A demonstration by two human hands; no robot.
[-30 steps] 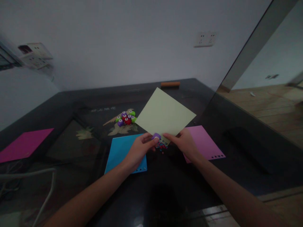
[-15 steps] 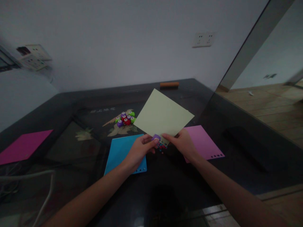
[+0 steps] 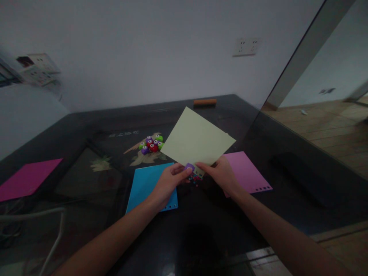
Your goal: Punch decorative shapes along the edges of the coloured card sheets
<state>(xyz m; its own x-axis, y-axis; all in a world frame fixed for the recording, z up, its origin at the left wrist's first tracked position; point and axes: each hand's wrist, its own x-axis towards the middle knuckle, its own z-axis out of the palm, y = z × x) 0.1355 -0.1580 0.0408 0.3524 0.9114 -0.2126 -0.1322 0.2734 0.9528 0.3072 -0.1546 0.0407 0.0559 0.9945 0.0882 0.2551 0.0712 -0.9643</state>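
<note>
My left hand [image 3: 169, 181] is closed on a small purple hole punch [image 3: 189, 167], thumb on top, at the near corner of a pale yellow sheet of paper [image 3: 198, 136]. My right hand [image 3: 222, 172] pinches the same sheet along its near edge, just right of the punch. A few punched holes show in that edge between the hands. Below it lies a scatter of small coloured bits [image 3: 196, 178], partly covered by the paper and my fingers. Under my left wrist is a blue sheet [image 3: 149, 180] with holes along its near edge. A pink sheet [image 3: 248, 172], also punched, lies beside my right hand.
Several round green, purple and red pieces with eye-like tops [image 3: 151, 144] cluster left of the yellow sheet. A magenta sheet [image 3: 28, 178] lies far left, near a white cable [image 3: 61, 226]. At the table's back is an orange-brown cylinder [image 3: 204, 102]. A dark oblong object [image 3: 301, 178] lies right.
The camera view shifts slightly. My hands, the punch and the yellow sheet keep nearly the same positions.
</note>
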